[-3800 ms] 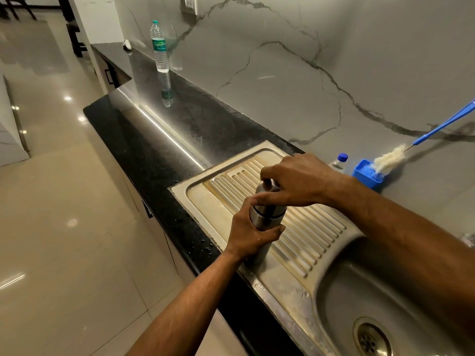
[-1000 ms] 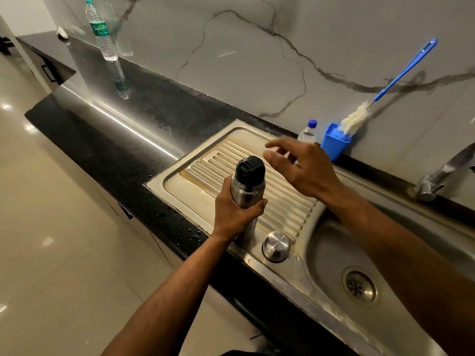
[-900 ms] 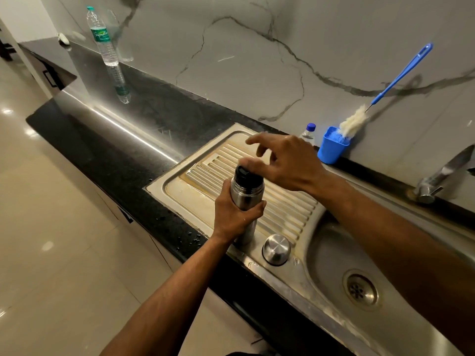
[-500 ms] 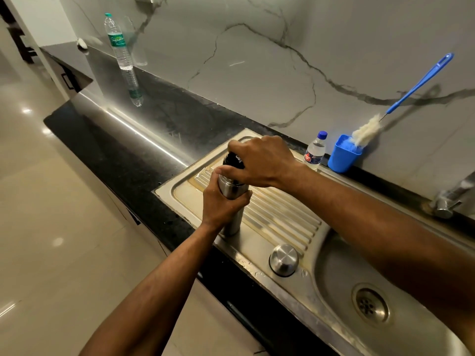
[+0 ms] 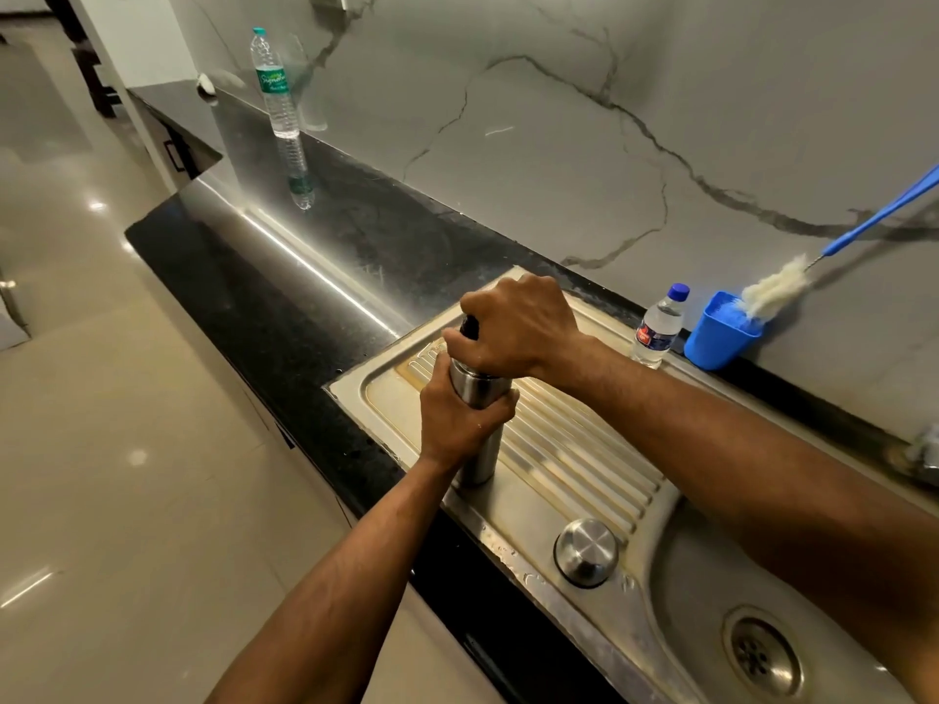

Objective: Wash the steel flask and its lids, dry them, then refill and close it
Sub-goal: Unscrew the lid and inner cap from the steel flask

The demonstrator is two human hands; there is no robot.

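The right hand point(image 5: 518, 330) covers the top of the steel flask point(image 5: 480, 429); only a dark sliver of the inner lid point(image 5: 469, 326) shows at its 9 o'clock side. The left hand point(image 5: 457, 424) wraps the flask's middle — the body shows only above and below the fingers. At 3 o'clock the frame edge cuts off the brush handle point(image 5: 884, 215) and most of the tap point(image 5: 927, 452). The small bottle point(image 5: 659, 325) carries a label too small to read. The sink basin point(image 5: 711, 576) runs out of frame at 5 o'clock — both forearms likewise.
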